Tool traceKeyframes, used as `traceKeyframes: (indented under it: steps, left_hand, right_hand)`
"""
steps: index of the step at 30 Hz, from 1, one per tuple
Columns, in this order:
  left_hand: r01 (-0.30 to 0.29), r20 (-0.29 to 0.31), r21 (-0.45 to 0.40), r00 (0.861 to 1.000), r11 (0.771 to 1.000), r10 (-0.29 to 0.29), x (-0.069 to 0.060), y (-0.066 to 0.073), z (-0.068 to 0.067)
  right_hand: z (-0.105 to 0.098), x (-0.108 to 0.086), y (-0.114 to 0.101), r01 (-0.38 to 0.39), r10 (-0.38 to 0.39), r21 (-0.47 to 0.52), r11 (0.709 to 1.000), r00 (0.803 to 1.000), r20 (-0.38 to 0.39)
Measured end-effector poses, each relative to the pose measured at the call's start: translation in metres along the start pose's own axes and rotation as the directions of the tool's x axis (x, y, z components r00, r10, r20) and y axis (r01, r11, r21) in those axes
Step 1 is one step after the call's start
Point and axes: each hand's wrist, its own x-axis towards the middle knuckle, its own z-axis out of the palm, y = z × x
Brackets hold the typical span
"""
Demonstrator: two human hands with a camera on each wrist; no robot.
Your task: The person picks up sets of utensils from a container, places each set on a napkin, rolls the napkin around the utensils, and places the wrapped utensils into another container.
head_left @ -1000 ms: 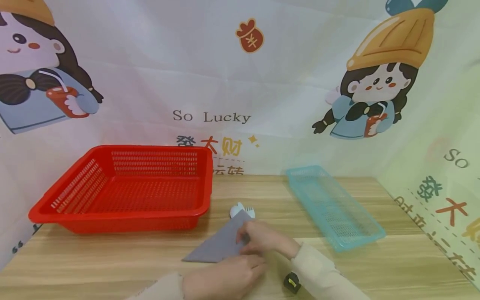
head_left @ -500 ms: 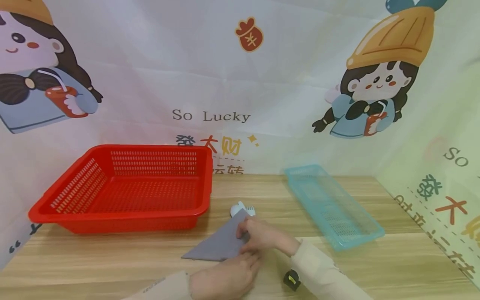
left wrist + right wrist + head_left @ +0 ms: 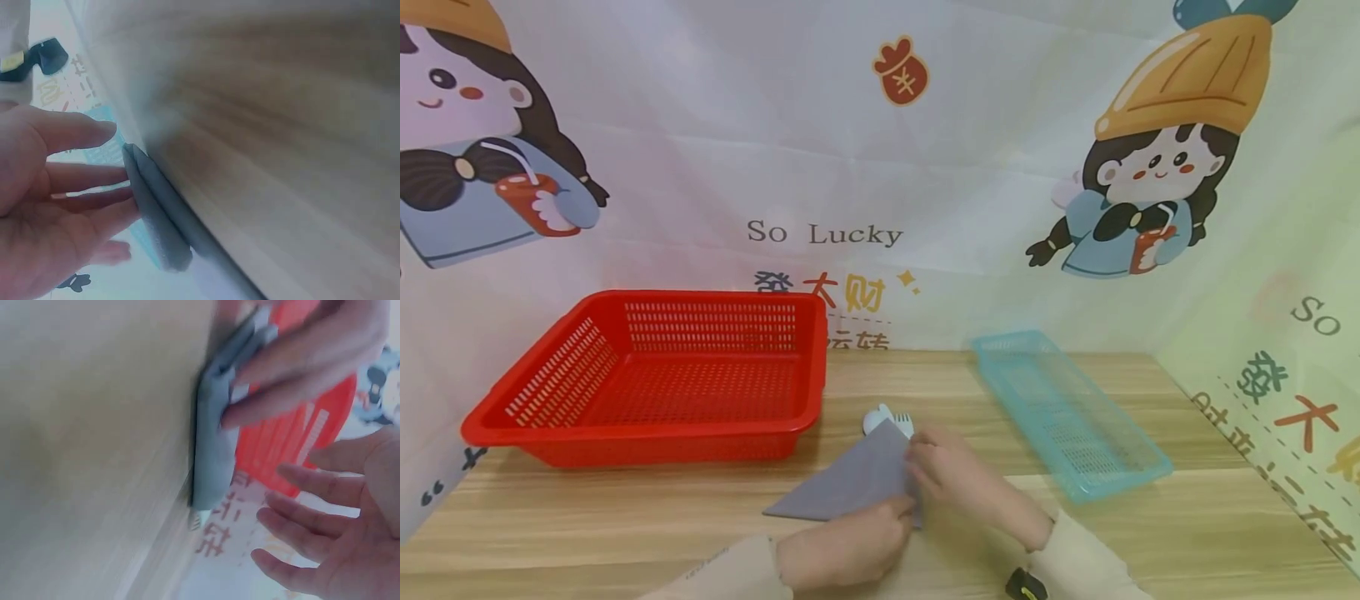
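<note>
Gray cloth [image 3: 853,479], probably light, soft and best pinched by its thick folded edge, lies just ahead of the left hand [image 3: 853,542], whose extended fingers touch it, thumb free, and beside the right hand [image 3: 962,479], loosely spread and holding nothing.

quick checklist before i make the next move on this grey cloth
1. Left hand on the grey cloth: ok, its fingers touch the lower edge.
2. Left hand's grip firm: cannot tell.
3. Right hand holding the cloth: not ok, the right wrist view shows it with fingers spread, holding nothing.
4. White fork fully covered: not ok, its tines stick out past the cloth's top corner, beside a rounded white piece.
5. Room around the cloth: ok, the red basket and blue basket stand apart from it.
</note>
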Motion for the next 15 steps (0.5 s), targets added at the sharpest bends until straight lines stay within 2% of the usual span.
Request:
traceKeyframes:
  steps: [3,5,7,8,10,12,15]
  left_hand:
    - [-0.003,-0.001,0.011,1.0,1.0,0.003,-0.001,0.0,0.0]
    - [-0.006,0.009,0.015,1.0,1.0,0.005,-0.002,0.0,0.001]
    - [0.014,0.018,-0.023,1.0,1.0,-0.013,-0.002,0.0,0.001]
    - [0.02,0.025,-0.036,1.0,0.999,-0.02,-0.002,0.0,0.0]
    - [0.033,0.047,-0.07,0.998,0.997,-0.03,-0.001,0.0,0.0]
    - [0.057,0.059,-0.126,0.997,0.99,-0.05,-0.001,0.0,-0.001]
    - [0.06,0.076,-0.15,0.996,0.987,-0.049,0.001,0.0,-0.001]
  right_hand:
    - [-0.001,-0.015,-0.012,0.059,-0.057,-0.078,0.995,0.998,0.022]
    - [-0.001,-0.026,-0.021,0.074,-0.062,-0.115,0.991,0.993,0.104]
    - [0.0,-0.036,-0.03,0.061,-0.029,-0.151,0.987,0.978,0.204]
    - [-0.001,-0.04,-0.034,0.054,-0.008,-0.174,0.983,0.966,0.259]
    - [0.0,-0.045,-0.04,0.003,0.07,-0.193,0.981,0.926,0.372]
    - [0.002,-0.049,-0.044,-0.043,0.138,-0.215,0.976,0.882,0.45]
    - [0.005,-0.052,-0.046,-0.106,0.209,-0.219,0.97,0.826,0.523]
